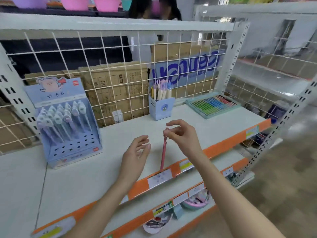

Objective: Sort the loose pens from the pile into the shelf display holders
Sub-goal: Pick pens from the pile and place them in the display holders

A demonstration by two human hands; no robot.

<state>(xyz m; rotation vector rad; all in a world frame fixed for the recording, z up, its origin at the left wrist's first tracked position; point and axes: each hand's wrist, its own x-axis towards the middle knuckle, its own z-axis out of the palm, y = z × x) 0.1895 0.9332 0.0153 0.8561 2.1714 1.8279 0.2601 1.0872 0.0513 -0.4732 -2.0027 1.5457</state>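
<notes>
A pale shelf [120,172] with an orange front strip is running across a shop aisle, backed by a white wire grid [109,54] with cardboard boxes [118,86] standing behind it. On the left a blue display stand [68,127] is holding rows of capped pens in its holes, with several front holes showing unfilled. Further back a small blue cup [161,108] is holding pens upright, and to its right a flat tray [211,104] of coloured pens is lying. The right hand [181,136] is pinching the top of a pink pen [163,150] between thumb and fingertips, the pen hanging nearly upright above the shelf's front edge. The left hand [137,155] is hovering just beside the pen, fingers relaxed and holding nothing
</notes>
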